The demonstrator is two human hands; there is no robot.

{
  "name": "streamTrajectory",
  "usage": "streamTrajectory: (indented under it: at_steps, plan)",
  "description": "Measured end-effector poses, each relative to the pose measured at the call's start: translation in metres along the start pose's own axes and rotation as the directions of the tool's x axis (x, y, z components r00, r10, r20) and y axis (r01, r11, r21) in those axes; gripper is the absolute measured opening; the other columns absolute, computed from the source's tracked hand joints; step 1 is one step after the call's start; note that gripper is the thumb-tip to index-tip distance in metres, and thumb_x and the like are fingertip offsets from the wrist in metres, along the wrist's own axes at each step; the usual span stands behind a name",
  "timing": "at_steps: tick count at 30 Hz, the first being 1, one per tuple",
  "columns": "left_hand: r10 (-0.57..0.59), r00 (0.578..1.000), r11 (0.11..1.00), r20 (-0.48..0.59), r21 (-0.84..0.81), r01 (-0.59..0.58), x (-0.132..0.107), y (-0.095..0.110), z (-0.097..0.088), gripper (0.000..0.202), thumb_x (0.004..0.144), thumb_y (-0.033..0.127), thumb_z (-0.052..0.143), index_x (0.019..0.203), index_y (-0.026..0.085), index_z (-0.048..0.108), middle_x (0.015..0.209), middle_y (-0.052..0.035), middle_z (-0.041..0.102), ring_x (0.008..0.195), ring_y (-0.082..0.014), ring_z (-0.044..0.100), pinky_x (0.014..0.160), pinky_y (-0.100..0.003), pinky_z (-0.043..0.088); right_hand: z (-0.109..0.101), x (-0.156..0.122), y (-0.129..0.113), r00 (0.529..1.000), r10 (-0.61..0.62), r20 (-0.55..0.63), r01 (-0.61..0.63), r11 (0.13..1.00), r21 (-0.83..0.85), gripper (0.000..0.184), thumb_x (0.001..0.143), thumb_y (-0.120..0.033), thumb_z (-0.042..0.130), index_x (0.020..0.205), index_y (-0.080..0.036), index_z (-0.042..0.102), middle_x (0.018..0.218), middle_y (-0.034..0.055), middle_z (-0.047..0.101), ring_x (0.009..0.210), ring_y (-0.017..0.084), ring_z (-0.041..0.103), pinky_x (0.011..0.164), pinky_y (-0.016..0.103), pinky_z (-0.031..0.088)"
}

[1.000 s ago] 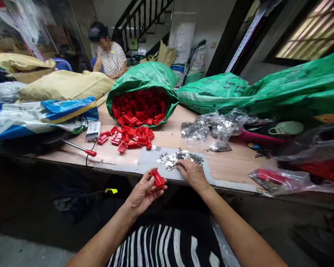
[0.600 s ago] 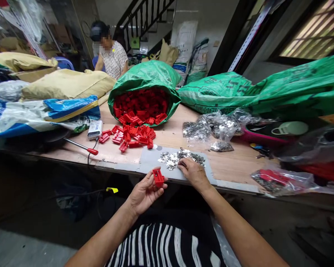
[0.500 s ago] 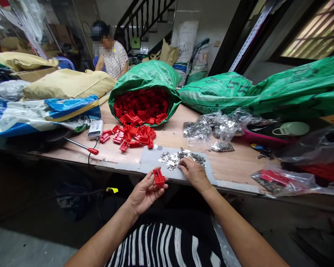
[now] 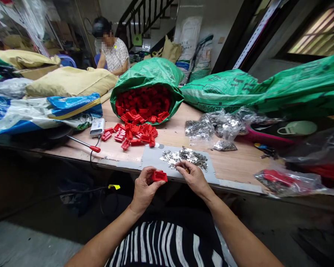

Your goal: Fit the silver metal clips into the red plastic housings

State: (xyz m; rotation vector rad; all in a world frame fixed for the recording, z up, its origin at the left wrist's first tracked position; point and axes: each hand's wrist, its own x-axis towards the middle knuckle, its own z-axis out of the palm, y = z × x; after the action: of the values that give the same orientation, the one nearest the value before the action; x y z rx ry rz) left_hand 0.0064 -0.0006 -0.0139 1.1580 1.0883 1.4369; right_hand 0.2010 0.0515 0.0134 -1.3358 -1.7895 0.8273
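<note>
My left hand [image 4: 143, 189] is closed round a small red plastic part [image 4: 159, 175], held level just in front of the table's near edge. My right hand [image 4: 192, 177] rests at the near side of a pile of small shiny metal pieces [image 4: 185, 157] on a grey mat [image 4: 153, 157], its fingertips pinched on something I cannot make out. Further back, loose red plastic parts [image 4: 135, 135] spill from an open green sack [image 4: 149, 76] full of the same parts.
A wooden table [image 4: 239, 163] carries more green sacks [image 4: 267, 91], clear bags of metal pieces [image 4: 217, 126], a red-handled tool [image 4: 85, 144], a small white device [image 4: 97, 127] and blue-white bags [image 4: 44, 111]. Another person [image 4: 113, 50] sits at the far left.
My left hand has turned the red part from upright to lying level and brought it closer to the right hand. My right hand's fingertips have drawn together at the pile's edge.
</note>
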Motion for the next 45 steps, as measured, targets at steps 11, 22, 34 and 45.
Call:
streamTrajectory:
  at_steps: [11,22,34,45]
  plan:
    - [0.269,0.963,0.874,0.012,0.418,-0.249,-0.005,-0.004,-0.006,0.032,0.077,0.028,0.071,0.105,0.023,0.057,0.1,-0.004,0.07,0.088,-0.0177,0.069,0.081,-0.029,0.055,0.035,-0.019,-0.025,0.991,0.105,0.086,-0.119,0.976,0.183,0.017,0.084,-0.035,0.058,0.082,-0.019,0.061,0.068,-0.0023,0.056,0.056,0.011,0.048,0.054,0.023,0.04]
    - [0.285,0.959,0.885,-0.005,0.386,-0.261,-0.006,0.005,-0.005,0.031,0.075,0.025,0.073,0.105,0.026,0.064,0.099,-0.0039,0.072,0.091,-0.0201,0.068,0.087,-0.031,0.052,0.031,-0.022,-0.027,0.996,0.029,0.082,-0.033,0.998,0.052,0.013,0.085,-0.033,0.056,0.087,-0.02,0.058,0.077,-0.0004,0.061,0.071,0.014,0.055,0.066,0.025,0.044]
    - [0.279,0.959,0.884,0.057,0.375,-0.279,-0.007,0.011,-0.003,0.032,0.074,0.023,0.073,0.105,0.026,0.066,0.099,-0.0044,0.072,0.091,-0.0207,0.068,0.086,-0.031,0.051,0.031,-0.019,-0.03,0.995,-0.048,0.082,0.05,0.999,-0.017,0.008,0.085,-0.024,0.054,0.091,-0.022,0.057,0.079,-0.0008,0.06,0.071,0.014,0.055,0.067,0.025,0.043]
    - [0.222,0.972,0.909,0.076,0.346,-0.235,-0.005,0.011,-0.002,0.03,0.075,0.024,0.072,0.104,0.026,0.066,0.097,-0.0035,0.072,0.086,-0.0195,0.068,0.082,-0.029,0.051,0.02,-0.016,-0.025,0.981,-0.018,0.193,0.016,1.0,0.008,0.01,0.085,-0.029,0.056,0.083,-0.02,0.059,0.074,-0.0013,0.059,0.069,0.014,0.053,0.065,0.025,0.042]
